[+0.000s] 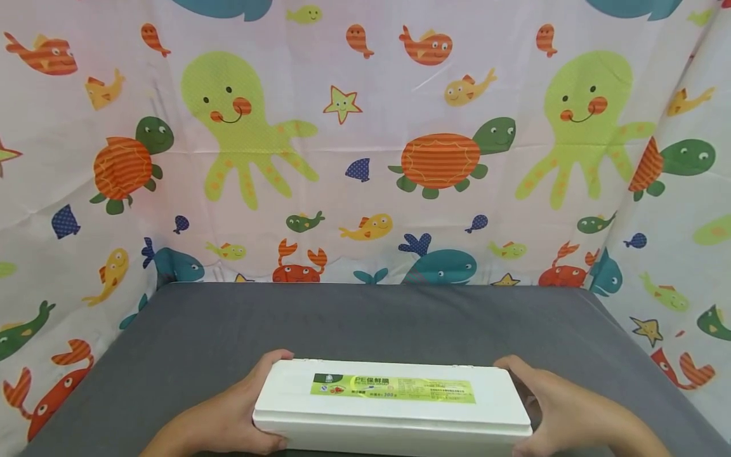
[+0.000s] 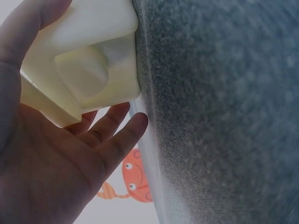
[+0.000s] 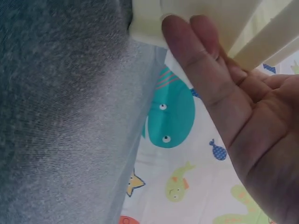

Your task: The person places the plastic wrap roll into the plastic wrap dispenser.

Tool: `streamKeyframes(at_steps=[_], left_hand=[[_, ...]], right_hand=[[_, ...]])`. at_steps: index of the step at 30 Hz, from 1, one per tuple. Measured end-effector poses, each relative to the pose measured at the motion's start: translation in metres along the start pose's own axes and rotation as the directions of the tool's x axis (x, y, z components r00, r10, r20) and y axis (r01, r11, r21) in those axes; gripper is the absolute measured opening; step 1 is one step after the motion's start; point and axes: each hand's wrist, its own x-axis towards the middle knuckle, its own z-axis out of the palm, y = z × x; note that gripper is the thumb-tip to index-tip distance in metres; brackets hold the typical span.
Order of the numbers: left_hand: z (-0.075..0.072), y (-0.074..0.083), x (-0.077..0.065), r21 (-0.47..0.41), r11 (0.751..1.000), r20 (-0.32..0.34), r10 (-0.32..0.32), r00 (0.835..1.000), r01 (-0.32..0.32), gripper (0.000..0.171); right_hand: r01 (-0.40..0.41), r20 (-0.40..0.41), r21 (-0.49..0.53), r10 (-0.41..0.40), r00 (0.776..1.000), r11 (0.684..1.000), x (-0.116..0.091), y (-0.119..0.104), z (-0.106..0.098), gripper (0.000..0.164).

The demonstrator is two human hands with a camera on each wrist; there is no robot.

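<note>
A long white cling film box (image 1: 394, 414), with a green and yellow label (image 1: 394, 388) on its lid, sits low in the middle of the head view. My left hand (image 1: 237, 409) grips its left end, thumb at the front and fingers round the back corner. At the other end my right hand (image 1: 565, 406) holds it the same way. In the left wrist view the box's end wall (image 2: 124, 65) has a recessed panel, and the thumb lies along one side of it. Fingertips of the right hand (image 3: 252, 112) press against the box in the right wrist view.
Dark grey cloth (image 1: 365, 324) covers the table under and behind the box. A white curtain (image 1: 365, 133) printed with sea animals stands along the back and both sides, meeting the table's far edge.
</note>
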Motion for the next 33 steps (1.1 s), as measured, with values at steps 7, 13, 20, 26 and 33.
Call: streamKeyframes(at_steps=[7, 13, 20, 26, 33], left_hand=[[0.0025, 0.0007, 0.0017, 0.059, 0.998, -0.02, 0.005, 1.0, -0.004, 0.107], [0.0015, 0.0024, -0.0001, 0.051, 0.999, -0.02, 0.008, 1.0, -0.007, 0.107], [0.0011, 0.0043, -0.0007, 0.043, 0.999, -0.013, 0.005, 1.0, -0.005, 0.108], [0.0009, 0.0044, -0.0005, 0.06, 0.998, -0.027, 0.008, 1.0, -0.006, 0.109], [0.0007, 0.0031, -0.0024, 0.046, 0.999, -0.014, -0.015, 1.0, 0.015, 0.107]], right_hand=[[0.008, 0.012, 0.124, -0.01, 1.0, 0.992, 0.0029, 0.0036, -0.0023, 0.08], [0.012, 0.012, 0.134, -0.014, 1.0, 0.991, 0.0025, 0.0071, -0.0011, 0.079], [0.03, -0.004, 0.132, -0.03, 1.0, 0.991, -0.0003, 0.0093, 0.0016, 0.079], [0.011, -0.028, 0.118, -0.008, 1.0, 0.993, -0.0031, 0.0083, 0.0035, 0.079], [0.035, -0.024, 0.054, -0.034, 0.999, 0.998, -0.0065, 0.0088, 0.0075, 0.081]])
